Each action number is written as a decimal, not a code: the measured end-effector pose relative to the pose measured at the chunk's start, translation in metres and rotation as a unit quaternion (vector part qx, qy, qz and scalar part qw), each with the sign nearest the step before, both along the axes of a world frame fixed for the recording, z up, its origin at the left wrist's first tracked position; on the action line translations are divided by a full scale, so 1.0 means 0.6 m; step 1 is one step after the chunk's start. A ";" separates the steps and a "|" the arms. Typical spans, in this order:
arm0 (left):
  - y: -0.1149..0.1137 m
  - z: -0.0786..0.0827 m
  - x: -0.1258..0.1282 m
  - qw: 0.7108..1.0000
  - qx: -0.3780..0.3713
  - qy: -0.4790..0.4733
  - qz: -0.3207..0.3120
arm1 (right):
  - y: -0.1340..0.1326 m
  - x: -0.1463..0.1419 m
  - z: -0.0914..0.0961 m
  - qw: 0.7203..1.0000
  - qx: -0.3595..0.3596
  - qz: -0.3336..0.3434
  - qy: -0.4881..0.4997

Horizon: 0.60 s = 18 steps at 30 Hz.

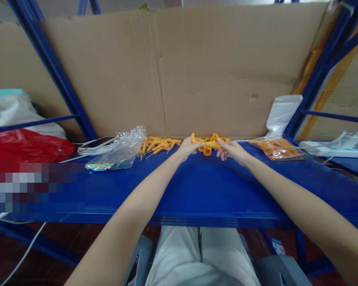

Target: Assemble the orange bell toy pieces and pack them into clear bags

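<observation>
One left hand (pixel 185 150) and one right hand (pixel 234 152) are counted at one blue tabletop (pixel 203 190). Two loose orange groups are seen, one spiral-ended heap (pixel 160 143) and one hollow-piece cluster (pixel 207 151), their overlapping pieces not singly countable. One crumpled clear bag (pixel 122 153), one filled clear bag (pixel 276 149) and one red bag (pixel 26 149) are also counted.
</observation>
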<state>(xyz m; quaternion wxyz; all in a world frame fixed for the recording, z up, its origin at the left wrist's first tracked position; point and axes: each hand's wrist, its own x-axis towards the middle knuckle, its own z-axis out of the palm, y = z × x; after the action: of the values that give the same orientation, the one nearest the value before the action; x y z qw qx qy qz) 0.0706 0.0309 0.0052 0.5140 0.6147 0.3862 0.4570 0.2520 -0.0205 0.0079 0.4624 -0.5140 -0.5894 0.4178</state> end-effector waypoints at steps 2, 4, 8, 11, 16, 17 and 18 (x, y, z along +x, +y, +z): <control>0.000 -0.002 0.003 1.000 0.028 -0.002 -0.007 | -0.002 -0.001 0.003 0.999 -0.025 -0.026 -0.021; 0.002 -0.005 0.005 0.999 0.042 0.001 -0.012 | -0.004 0.000 0.006 0.997 -0.050 -0.040 -0.037; 0.006 -0.007 0.003 0.999 0.036 0.010 0.009 | -0.004 0.004 0.006 0.999 -0.041 -0.001 -0.009; 0.008 -0.006 -0.001 0.999 0.029 0.015 0.027 | -0.004 0.007 0.005 1.000 0.006 0.022 0.001; 0.011 -0.006 -0.003 0.999 0.027 0.021 0.028 | -0.001 0.009 0.002 0.999 0.028 0.019 -0.023; 0.010 -0.006 -0.003 0.999 0.027 0.021 0.026 | 0.000 0.008 0.002 0.999 0.028 0.014 -0.022; 0.010 -0.005 -0.002 0.999 0.027 0.020 0.023 | 0.000 0.008 0.002 0.999 0.025 0.008 -0.021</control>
<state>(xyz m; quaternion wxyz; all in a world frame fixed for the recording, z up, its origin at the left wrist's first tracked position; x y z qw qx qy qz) 0.0692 0.0369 0.0020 0.4783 0.6286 0.3981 0.4665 0.2568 -0.0203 0.0093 0.4593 -0.5062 -0.6134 0.3958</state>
